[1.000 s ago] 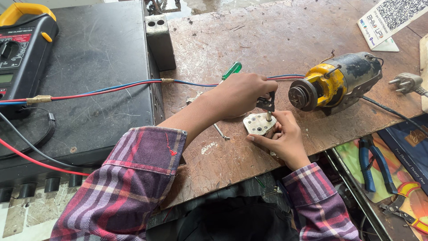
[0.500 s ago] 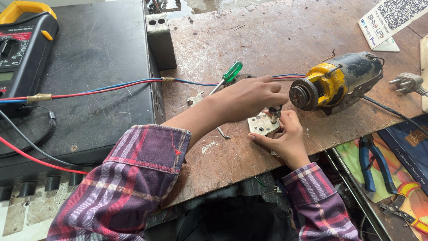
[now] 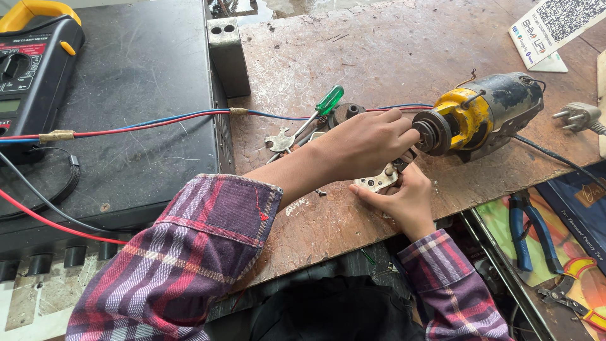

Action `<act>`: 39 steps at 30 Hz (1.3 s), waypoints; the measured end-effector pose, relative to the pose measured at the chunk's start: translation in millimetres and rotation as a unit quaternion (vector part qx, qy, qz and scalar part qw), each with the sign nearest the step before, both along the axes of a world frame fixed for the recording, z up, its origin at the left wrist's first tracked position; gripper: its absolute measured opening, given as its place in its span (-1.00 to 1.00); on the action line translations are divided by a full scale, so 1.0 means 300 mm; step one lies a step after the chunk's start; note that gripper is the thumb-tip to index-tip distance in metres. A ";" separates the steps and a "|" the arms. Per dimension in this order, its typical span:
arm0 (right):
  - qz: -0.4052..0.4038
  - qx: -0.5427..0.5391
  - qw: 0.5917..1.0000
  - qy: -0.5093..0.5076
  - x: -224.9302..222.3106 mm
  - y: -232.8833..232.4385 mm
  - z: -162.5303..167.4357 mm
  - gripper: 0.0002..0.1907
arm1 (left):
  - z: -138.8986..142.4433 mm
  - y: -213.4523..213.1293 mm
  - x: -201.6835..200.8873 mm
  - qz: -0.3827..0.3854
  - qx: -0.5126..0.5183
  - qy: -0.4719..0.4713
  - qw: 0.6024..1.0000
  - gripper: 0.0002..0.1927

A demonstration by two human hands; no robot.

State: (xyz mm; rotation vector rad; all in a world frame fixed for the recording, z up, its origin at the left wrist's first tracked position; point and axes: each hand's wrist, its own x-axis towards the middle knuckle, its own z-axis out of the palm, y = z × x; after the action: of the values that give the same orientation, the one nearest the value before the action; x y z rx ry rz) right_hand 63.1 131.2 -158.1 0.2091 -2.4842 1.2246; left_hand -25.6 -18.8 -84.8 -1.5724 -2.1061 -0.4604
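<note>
White plastic socket plate lies on the worn bench, pinned by the right hand, while the left hand curls over its top beside the yellow-ended motor, the fitting apparently unfinished.

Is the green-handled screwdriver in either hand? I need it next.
No, the green-handled screwdriver lies on the bench behind the left hand.

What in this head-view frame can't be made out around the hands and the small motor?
- White part: mostly hidden by the left hand and right hand.
- What the left fingertips pinch beside the motor: hidden by the hand itself.
- Screwdriver tip: runs behind the left hand.
- Clamp meter: cut by the left edge.
- Plug cord: cut by the right edge.
</note>
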 end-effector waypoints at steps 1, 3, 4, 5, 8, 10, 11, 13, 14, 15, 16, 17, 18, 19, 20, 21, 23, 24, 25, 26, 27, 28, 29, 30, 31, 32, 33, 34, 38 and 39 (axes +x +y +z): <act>-0.007 0.017 1.000 0.013 0.000 -0.002 -0.001 -0.38 | 0.000 -0.001 0.000 0.007 -0.006 -0.006 1.000 -0.86; -0.004 0.021 0.999 0.025 -0.001 -0.003 -0.006 -0.37 | 0.002 -0.005 0.002 0.001 -0.009 0.008 1.000 -0.86; -0.003 0.022 0.999 0.032 -0.003 -0.005 -0.009 -0.37 | 0.003 -0.008 0.003 -0.003 -0.012 0.016 1.000 -0.85; -0.006 0.030 0.998 0.050 -0.005 -0.006 -0.014 -0.36 | 0.004 -0.009 0.004 -0.001 -0.014 0.014 1.000 -0.86; -0.018 0.029 0.997 0.067 -0.013 -0.015 -0.044 -0.36 | 0.001 -0.013 0.009 0.004 -0.015 0.008 1.000 -0.84; -0.033 -0.001 0.999 0.023 -0.018 -0.020 -0.071 -0.37 | -0.004 -0.015 0.012 0.003 -0.005 0.002 1.000 -0.81; -0.050 0.022 0.998 0.029 -0.021 -0.021 -0.086 -0.38 | -0.007 -0.016 0.014 0.002 0.000 0.009 1.000 -0.81; -0.084 0.069 0.993 0.042 -0.031 -0.022 -0.115 -0.40 | -0.016 -0.017 0.016 0.001 0.010 0.026 1.000 -0.80; -0.078 0.075 0.993 0.052 -0.033 -0.018 -0.124 -0.41 | -0.019 -0.017 0.017 0.000 0.007 0.018 1.000 -0.80; -0.073 0.080 0.992 0.061 -0.035 -0.015 -0.135 -0.41 | -0.023 -0.017 0.017 -0.001 0.005 0.009 1.000 -0.80; -0.068 0.086 0.991 0.071 -0.036 -0.012 -0.142 -0.42 | -0.025 -0.017 0.018 -0.002 0.003 0.001 1.000 -0.80; -0.068 0.074 0.992 0.071 -0.038 -0.010 -0.147 -0.42 | -0.028 -0.017 0.017 -0.005 0.005 0.003 1.000 -0.81; -0.067 0.062 0.993 0.071 -0.038 -0.008 -0.149 -0.41 | -0.029 -0.018 0.018 -0.008 0.007 0.004 1.000 -0.82; -0.066 0.049 0.994 0.071 -0.037 -0.008 -0.151 -0.41 | -0.030 -0.019 0.018 -0.011 0.009 0.005 1.000 -0.83; -0.069 0.040 0.995 0.060 -0.039 -0.008 -0.150 -0.40 | -0.030 -0.020 0.019 -0.012 0.011 0.007 1.000 -0.83; -0.072 0.030 0.996 0.049 -0.039 -0.008 -0.148 -0.38 | -0.029 -0.022 0.020 -0.013 0.012 0.008 1.000 -0.83; -0.067 0.001 0.997 0.034 -0.040 -0.009 -0.143 -0.37 | -0.027 -0.023 0.021 -0.015 0.014 -0.006 1.000 -0.82; -0.058 -0.019 0.998 0.029 -0.038 -0.008 -0.139 -0.37 | -0.026 -0.024 0.022 -0.015 0.015 -0.021 1.000 -0.80; -0.049 -0.039 0.998 0.024 -0.036 -0.008 -0.137 -0.38 | -0.024 -0.024 0.024 -0.015 0.015 -0.036 0.999 -0.77; -0.044 -0.043 0.998 0.027 -0.036 -0.009 -0.133 -0.37 | -0.023 -0.024 0.025 -0.017 0.017 -0.041 0.999 -0.76; -0.040 -0.048 0.998 0.029 -0.036 -0.009 -0.129 -0.37 | -0.021 -0.024 0.027 -0.018 0.020 -0.047 0.999 -0.76; -0.035 -0.052 0.998 0.031 -0.034 -0.009 -0.126 -0.36 | -0.020 -0.023 0.029 -0.020 0.022 -0.052 0.998 -0.75; -0.037 -0.034 0.998 0.032 -0.031 -0.008 -0.124 -0.37 | -0.019 -0.023 0.031 -0.022 0.025 -0.064 0.997 -0.75; -0.039 -0.016 0.999 0.034 -0.031 -0.009 -0.122 -0.39 | -0.017 -0.024 0.033 -0.024 0.027 -0.075 0.997 -0.75; -0.041 0.002 0.999 0.036 -0.031 -0.010 -0.120 -0.40 | -0.016 -0.024 0.034 -0.025 0.029 -0.086 0.996 -0.75; -0.045 0.013 0.998 0.039 -0.030 -0.010 -0.119 -0.39 | -0.015 -0.025 0.035 -0.028 0.030 -0.088 0.995 -0.75; -0.049 0.024 0.998 0.041 -0.029 -0.009 -0.117 -0.38 | -0.014 -0.025 0.037 -0.030 0.032 -0.090 0.995 -0.76; -0.053 0.035 0.997 0.043 -0.029 -0.009 -0.116 -0.37 | -0.013 -0.025 0.037 -0.033 0.033 -0.092 0.995 -0.76; -0.059 0.049 0.996 0.043 -0.032 -0.009 -0.112 -0.37 | -0.013 -0.020 0.039 -0.030 0.037 -0.095 0.994 -0.76; -0.056 0.051 0.996 0.052 -0.034 -0.009 -0.111 -0.35 | -0.014 -0.019 0.039 -0.030 0.037 -0.097 0.994 -0.76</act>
State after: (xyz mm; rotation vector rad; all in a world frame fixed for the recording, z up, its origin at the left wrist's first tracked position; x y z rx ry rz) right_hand 53.0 128.4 -191.5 0.1535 -2.4362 1.0172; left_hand -13.9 -24.5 -88.8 -1.6087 -2.1593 -0.7305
